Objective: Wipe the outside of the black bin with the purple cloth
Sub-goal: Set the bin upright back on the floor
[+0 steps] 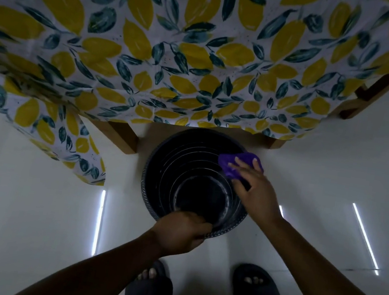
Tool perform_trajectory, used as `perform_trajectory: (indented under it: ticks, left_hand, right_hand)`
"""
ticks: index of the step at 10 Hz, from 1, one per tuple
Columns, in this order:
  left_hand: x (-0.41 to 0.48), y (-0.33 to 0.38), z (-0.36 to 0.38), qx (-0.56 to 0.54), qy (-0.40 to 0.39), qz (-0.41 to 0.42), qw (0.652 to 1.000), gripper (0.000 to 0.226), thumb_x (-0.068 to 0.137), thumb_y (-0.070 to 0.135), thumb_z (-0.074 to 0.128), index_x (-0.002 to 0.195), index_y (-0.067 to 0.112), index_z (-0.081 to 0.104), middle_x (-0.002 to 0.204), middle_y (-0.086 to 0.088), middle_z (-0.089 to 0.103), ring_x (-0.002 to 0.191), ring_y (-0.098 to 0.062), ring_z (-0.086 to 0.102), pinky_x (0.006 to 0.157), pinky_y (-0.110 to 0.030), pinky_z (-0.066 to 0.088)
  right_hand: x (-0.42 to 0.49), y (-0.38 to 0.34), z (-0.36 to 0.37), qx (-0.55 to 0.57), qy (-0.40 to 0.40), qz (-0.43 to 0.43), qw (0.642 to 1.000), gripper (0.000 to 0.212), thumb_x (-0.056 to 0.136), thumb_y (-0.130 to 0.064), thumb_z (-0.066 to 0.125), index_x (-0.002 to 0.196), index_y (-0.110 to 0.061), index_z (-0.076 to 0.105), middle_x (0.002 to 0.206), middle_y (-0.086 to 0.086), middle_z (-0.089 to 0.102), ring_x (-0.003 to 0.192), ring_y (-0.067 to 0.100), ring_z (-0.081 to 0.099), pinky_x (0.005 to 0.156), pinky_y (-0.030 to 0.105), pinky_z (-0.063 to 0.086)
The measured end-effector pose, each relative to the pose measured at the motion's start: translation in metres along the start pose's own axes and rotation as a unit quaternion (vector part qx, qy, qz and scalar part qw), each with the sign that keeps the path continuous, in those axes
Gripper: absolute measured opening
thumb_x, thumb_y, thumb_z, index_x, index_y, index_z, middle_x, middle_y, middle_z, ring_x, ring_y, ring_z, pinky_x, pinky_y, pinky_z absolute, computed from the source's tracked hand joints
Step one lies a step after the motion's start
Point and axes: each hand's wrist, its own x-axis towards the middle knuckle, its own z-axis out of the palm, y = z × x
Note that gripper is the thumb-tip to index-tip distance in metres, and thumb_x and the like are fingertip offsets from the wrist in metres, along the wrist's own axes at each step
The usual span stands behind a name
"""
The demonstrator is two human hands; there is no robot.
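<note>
A round black bin [159,167] stands on the white floor just in front of the table, seen from straight above so its ribbed inside shows. My left hand [181,232] grips the near rim, fingers curled over the edge. My right hand [256,185] presses the crumpled purple cloth [232,165] against the bin's upper right rim. The cloth sits partly under my fingers and partly over the rim. The bin's outer wall is mostly hidden from this angle.
A table with a lemon-and-leaf patterned cloth [177,55] overhangs the far side of the bin. Wooden legs [120,135] stand to the bin's left and right. My feet in dark slippers [259,293] are on the glossy white floor below.
</note>
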Motion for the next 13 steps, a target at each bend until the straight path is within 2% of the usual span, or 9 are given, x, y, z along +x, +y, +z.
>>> perform_trajectory:
  ticks: [1, 2, 4, 5, 6, 7, 8, 11, 13]
  left_hand:
    - [-0.002, -0.003, 0.005, -0.03, -0.016, -0.007, 0.999, 0.011, 0.08, 0.027, 0.061, 0.09, 0.023, 0.056, 0.079, -0.001, 0.064, 0.072, -0.022, 0.063, 0.052, -0.026, 0.047]
    - [-0.012, -0.004, 0.013, -0.045, -0.041, -0.014, 0.998, 0.018, 0.085, 0.038, 0.06, 0.093, 0.022, 0.057, 0.084, -0.001, 0.065, 0.076, -0.021, 0.064, 0.054, -0.027, 0.05]
    - [-0.024, -0.004, -0.004, -0.035, -0.035, -0.133, 0.99, 0.046, 0.086, 0.065, 0.047, 0.097, 0.024, 0.063, 0.097, 0.004, 0.066, 0.092, -0.015, 0.061, 0.072, -0.033, 0.052]
    - [-0.027, -0.02, -0.019, 0.03, 0.033, -0.21, 0.977, 0.028, 0.089, 0.045, 0.055, 0.104, 0.023, 0.063, 0.115, 0.0, 0.062, 0.111, -0.023, 0.057, 0.085, -0.038, 0.051]
    - [-0.034, -0.048, -0.039, 0.065, 0.04, -0.387, 0.919, 0.058, 0.088, 0.027, 0.058, 0.142, 0.013, 0.04, 0.153, -0.015, 0.032, 0.14, -0.034, 0.032, 0.107, -0.046, 0.039]
    - [-0.038, -0.057, -0.037, 0.026, 0.011, -0.417, 0.909, 0.071, 0.092, 0.018, 0.054, 0.152, 0.004, 0.017, 0.161, -0.017, 0.012, 0.148, -0.032, 0.016, 0.118, -0.037, 0.023]
    - [-0.034, -0.061, -0.029, 0.012, 0.03, -0.407, 0.913, 0.076, 0.092, 0.013, 0.056, 0.151, -0.002, 0.01, 0.162, -0.019, 0.006, 0.15, -0.031, 0.01, 0.118, -0.029, 0.009]
    - [-0.032, -0.064, -0.051, -0.022, -0.008, -0.444, 0.895, 0.08, 0.086, 0.024, 0.064, 0.152, 0.009, 0.021, 0.161, -0.009, 0.019, 0.145, -0.027, 0.027, 0.119, -0.035, 0.025]
    - [0.001, -0.029, -0.144, -0.049, -0.055, -0.479, 0.874, 0.082, 0.088, 0.037, 0.058, 0.151, 0.003, 0.018, 0.157, -0.019, 0.022, 0.145, -0.034, 0.023, 0.118, -0.044, 0.024]
  right_hand:
    - [-0.01, 0.018, 0.014, -0.16, -0.077, -0.05, 0.983, 0.044, 0.089, -0.049, 0.05, 0.124, -0.026, 0.064, 0.15, -0.001, 0.042, 0.145, 0.023, 0.013, 0.111, 0.055, 0.027]
    - [-0.02, 0.017, 0.014, -0.161, -0.068, -0.028, 0.984, 0.026, 0.093, -0.037, 0.055, 0.109, -0.023, 0.07, 0.158, 0.002, 0.026, 0.146, 0.028, 0.02, 0.111, 0.05, 0.03]
    - [-0.008, 0.012, 0.0, -0.066, 0.029, 0.166, 0.984, 0.061, 0.083, -0.027, 0.071, 0.134, -0.007, 0.044, 0.133, 0.017, 0.047, 0.115, 0.033, 0.053, 0.09, 0.04, 0.049]
    - [-0.002, 0.012, 0.001, -0.075, -0.006, 0.189, 0.979, 0.06, 0.08, -0.027, 0.074, 0.128, -0.005, 0.046, 0.123, 0.018, 0.053, 0.107, 0.034, 0.056, 0.084, 0.039, 0.048]
    - [0.001, 0.006, 0.005, -0.106, 0.007, 0.18, 0.978, 0.049, 0.081, -0.016, 0.07, 0.121, -0.001, 0.046, 0.119, 0.022, 0.052, 0.099, 0.039, 0.059, 0.077, 0.04, 0.048]
    - [0.003, 0.0, 0.009, -0.134, 0.014, 0.18, 0.974, 0.047, 0.082, -0.014, 0.068, 0.119, 0.0, 0.045, 0.119, 0.022, 0.051, 0.096, 0.041, 0.06, 0.072, 0.04, 0.047]
    - [0.003, 0.004, 0.013, -0.15, 0.015, 0.17, 0.974, 0.044, 0.082, -0.012, 0.067, 0.118, 0.0, 0.045, 0.117, 0.023, 0.051, 0.093, 0.041, 0.059, 0.066, 0.036, 0.041]
    - [-0.007, -0.009, 0.001, -0.29, -0.055, 0.178, 0.939, 0.07, 0.09, -0.047, 0.056, 0.14, -0.004, 0.033, 0.126, 0.017, 0.048, 0.109, 0.034, 0.05, 0.079, 0.044, 0.047]
    - [-0.005, -0.084, -0.044, -0.308, -0.073, 0.155, 0.936, 0.057, 0.087, -0.038, 0.059, 0.133, -0.006, 0.047, 0.125, 0.016, 0.056, 0.113, 0.034, 0.051, 0.088, 0.044, 0.042]
